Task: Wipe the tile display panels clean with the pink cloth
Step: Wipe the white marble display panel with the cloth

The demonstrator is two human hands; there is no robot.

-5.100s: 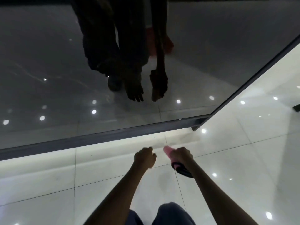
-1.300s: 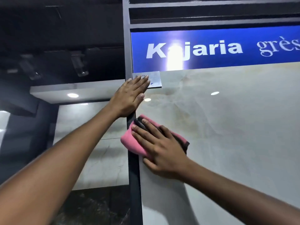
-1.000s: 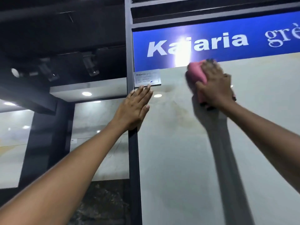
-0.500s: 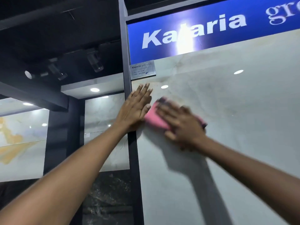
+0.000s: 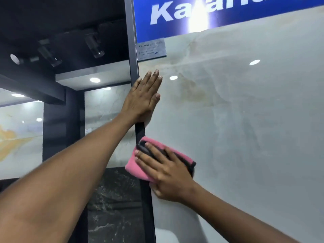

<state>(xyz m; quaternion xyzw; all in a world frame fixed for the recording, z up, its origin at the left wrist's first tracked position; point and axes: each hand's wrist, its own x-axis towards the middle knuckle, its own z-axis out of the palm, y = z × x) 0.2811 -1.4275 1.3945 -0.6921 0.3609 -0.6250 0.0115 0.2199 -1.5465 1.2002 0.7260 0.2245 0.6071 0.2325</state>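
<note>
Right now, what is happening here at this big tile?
A person is wiping a large pale tile panel that stands upright in a showroom. The right hand presses a pink cloth flat against the panel's left edge, where the cloth overlaps the dark frame. The left hand rests open on the panel and frame higher up, below a small label. A blue sign runs across the top.

Two hands are counted, the left hand [image 5: 142, 100] and the right hand [image 5: 168, 171], along with one cloth [image 5: 135, 166], one pale panel [image 5: 245, 128], one dark frame post [image 5: 133, 55], one blue sign [image 5: 228, 13], one label [image 5: 151, 49] and three dark ceiling lamps [image 5: 93, 44].
</note>
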